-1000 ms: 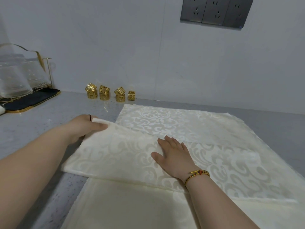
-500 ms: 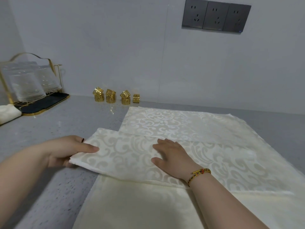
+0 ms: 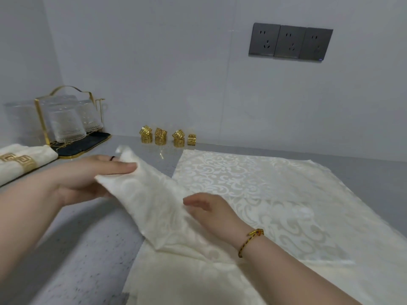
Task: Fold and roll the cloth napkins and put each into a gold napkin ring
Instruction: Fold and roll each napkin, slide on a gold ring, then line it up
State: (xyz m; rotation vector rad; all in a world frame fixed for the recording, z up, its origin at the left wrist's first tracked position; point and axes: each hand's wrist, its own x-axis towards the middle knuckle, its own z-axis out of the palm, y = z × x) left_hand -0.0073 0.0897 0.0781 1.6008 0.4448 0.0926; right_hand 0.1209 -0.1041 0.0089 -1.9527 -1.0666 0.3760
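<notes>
A cream damask napkin [image 3: 275,221] lies partly folded on top of other spread napkins [image 3: 242,172] on the grey counter. My left hand [image 3: 88,181] grips the folded left end [image 3: 145,194] and holds it lifted off the counter. My right hand [image 3: 211,212], with a gold bracelet at the wrist, is at the middle of the fold with fingers loosely bent, touching the cloth. Several gold napkin rings [image 3: 167,137] stand stacked in pairs near the back wall. Rolled napkins in gold rings [image 3: 19,164] lie at the far left.
A gold wire rack with upturned glasses [image 3: 66,122] stands on a dark tray at the back left. Bare speckled counter [image 3: 83,249] shows at the front left. Wall sockets [image 3: 290,42] sit high on the back wall.
My left hand has raised the napkin's left end off the counter, up and toward the back. My right hand has lifted from pressing flat to a looser touch. The view shifted right, showing the rolled napkins.
</notes>
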